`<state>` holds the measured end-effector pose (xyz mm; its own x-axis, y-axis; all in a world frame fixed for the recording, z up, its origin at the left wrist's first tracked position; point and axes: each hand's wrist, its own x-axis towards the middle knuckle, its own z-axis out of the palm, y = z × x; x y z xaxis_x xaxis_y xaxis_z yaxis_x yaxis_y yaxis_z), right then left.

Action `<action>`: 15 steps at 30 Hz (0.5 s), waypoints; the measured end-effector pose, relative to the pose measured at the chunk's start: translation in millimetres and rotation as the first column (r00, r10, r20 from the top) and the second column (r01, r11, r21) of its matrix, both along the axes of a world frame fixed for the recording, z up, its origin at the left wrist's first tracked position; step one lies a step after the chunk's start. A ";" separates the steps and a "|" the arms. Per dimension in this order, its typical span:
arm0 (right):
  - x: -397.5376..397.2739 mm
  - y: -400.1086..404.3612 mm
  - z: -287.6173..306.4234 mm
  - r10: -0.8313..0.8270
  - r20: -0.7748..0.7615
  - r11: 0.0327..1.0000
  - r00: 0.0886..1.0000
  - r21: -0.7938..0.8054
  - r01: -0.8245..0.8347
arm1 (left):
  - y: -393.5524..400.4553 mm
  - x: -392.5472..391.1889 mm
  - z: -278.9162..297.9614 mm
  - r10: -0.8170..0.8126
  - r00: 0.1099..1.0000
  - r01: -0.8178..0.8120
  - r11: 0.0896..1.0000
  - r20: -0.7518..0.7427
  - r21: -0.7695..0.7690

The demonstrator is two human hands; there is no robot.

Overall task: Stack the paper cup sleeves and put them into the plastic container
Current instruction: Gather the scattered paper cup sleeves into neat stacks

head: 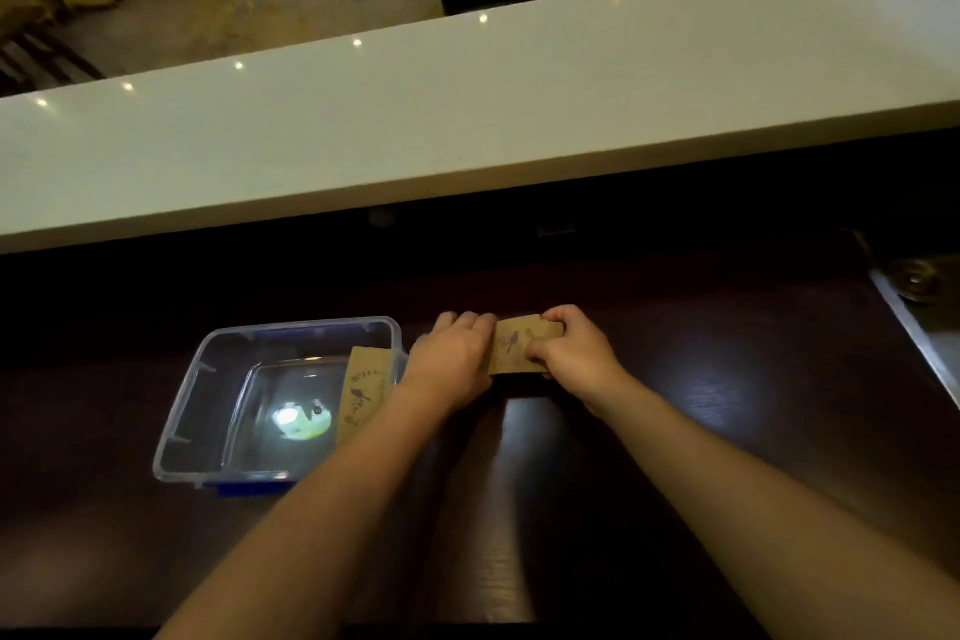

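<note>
Both hands pinch a flattened kraft cup sleeve (519, 344) on the dark counter (701, 405), left hand (453, 358) and right hand (574, 352) squaring its ends, probably to stack. At nine o'clock, another sleeve (363, 390) leans inside the clear plastic container (208, 369).

The left hand (453, 358) hid the left end of the held sleeve (514, 344); its forearm covered the container (218, 369)'s right near corner.
</note>
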<state>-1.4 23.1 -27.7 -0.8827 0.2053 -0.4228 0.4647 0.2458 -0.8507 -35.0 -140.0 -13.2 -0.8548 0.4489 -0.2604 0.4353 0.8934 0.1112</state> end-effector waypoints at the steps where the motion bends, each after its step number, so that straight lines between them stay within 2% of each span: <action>1: -4.9 -0.9 -1.1 0.013 0.014 0.998 1.000 0.056 -0.013 | 0.1 -5.9 -1.2 0.000 1.000 0.000 1.000 0.011 -0.017; 6: -15.9 -3.0 -11.0 0.057 0.092 0.965 0.994 0.250 -0.078 | -0.9 -19.6 -15.5 -0.010 0.996 0.011 1.000 0.085 -0.004; 9: -19.8 0.7 -18.5 0.112 0.144 0.950 0.983 0.275 -0.149 | -4.3 -21.7 -26.4 -0.003 0.990 -0.008 0.997 0.144 0.078; 15: -34.2 7.7 -24.4 0.299 0.189 0.879 0.935 0.326 -0.347 | -10.4 -36.9 -14.8 0.096 0.891 -0.181 0.971 0.444 0.154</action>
<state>-35.6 30.8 -52.2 -0.8678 0.0727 -0.4916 0.4075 0.6703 -0.6201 -71.9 -150.4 -28.0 -0.7342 0.4110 -0.5404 0.1794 0.8851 0.4294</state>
